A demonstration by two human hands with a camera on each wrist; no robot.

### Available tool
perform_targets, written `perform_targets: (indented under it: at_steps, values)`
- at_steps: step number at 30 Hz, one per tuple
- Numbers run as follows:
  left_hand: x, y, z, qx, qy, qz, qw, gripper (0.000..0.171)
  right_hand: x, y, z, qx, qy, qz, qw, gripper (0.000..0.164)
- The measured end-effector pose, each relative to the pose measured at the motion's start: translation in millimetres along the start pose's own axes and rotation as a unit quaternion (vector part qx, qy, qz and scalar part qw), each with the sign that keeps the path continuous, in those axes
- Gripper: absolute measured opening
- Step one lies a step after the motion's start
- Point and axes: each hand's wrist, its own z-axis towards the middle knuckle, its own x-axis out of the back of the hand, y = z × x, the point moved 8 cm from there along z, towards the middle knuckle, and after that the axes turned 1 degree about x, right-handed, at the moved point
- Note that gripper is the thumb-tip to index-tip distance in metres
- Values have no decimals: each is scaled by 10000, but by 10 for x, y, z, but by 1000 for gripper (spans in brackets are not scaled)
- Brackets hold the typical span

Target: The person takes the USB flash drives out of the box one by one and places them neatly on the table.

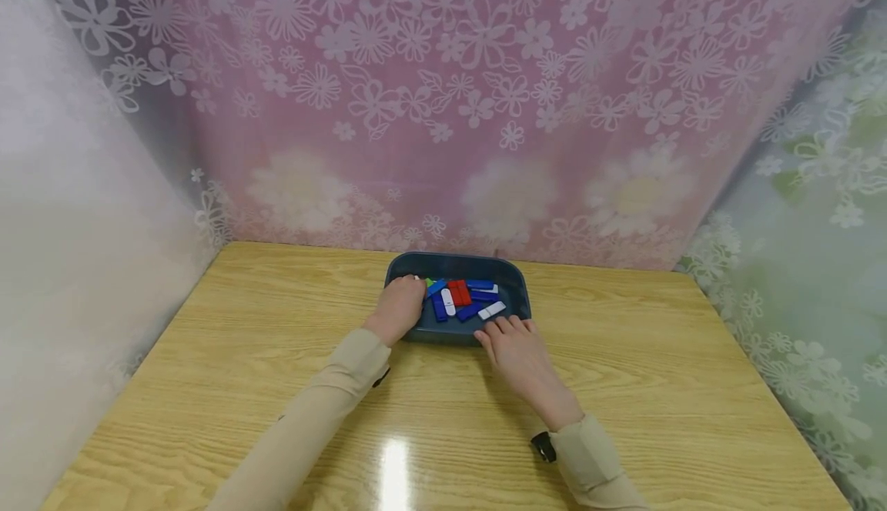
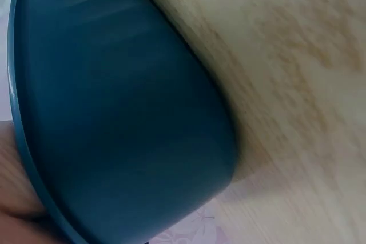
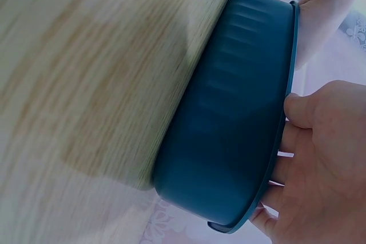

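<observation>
A dark blue plastic bin [image 1: 450,337] stands on the table and holds several small flat pieces. They include a red pair [image 1: 459,293], a white rounded stick [image 1: 448,302], a white stick [image 1: 492,310] and dark blue sticks [image 1: 440,308]; they look like USB flash drives. My left hand [image 1: 398,307] reaches over the bin's left front corner, its fingers pointing down inside. Its fingertips are hidden, with a white bit and a green piece [image 1: 429,283] beside them. My right hand [image 1: 516,353] holds the front right rim, thumb at the edge and fingers over it [image 3: 329,158].
The wooden table [image 1: 277,295] reaches back to a pink flowered curtain [image 1: 430,111]. Pale curtains hang on both sides, the green flowered one [image 1: 825,188] to the right. A dark wrist device [image 1: 543,446] sits under the right sleeve [image 1: 589,461].
</observation>
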Motion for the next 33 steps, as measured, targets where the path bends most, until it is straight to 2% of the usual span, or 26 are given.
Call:
perform_targets:
  at_steps: [8, 13, 25, 33]
  values:
    - [-66, -12, 33, 309, -387, 259, 9984, 22, 7, -8, -4, 31, 87, 12, 10000, 26]
    - [-89, -17, 33, 419, -546, 419, 9967, 24, 13, -11, 2, 32, 109, 8, 9999, 26]
    - [-101, -7, 29, 479, -516, 430, 9966, 22, 25, -3, 1, 43, 158, -16, 9999, 26]
    - [-129, -5, 28, 510, -656, 479, 9954, 24, 30, -1, -8, 75, 237, -73, 9997, 26]
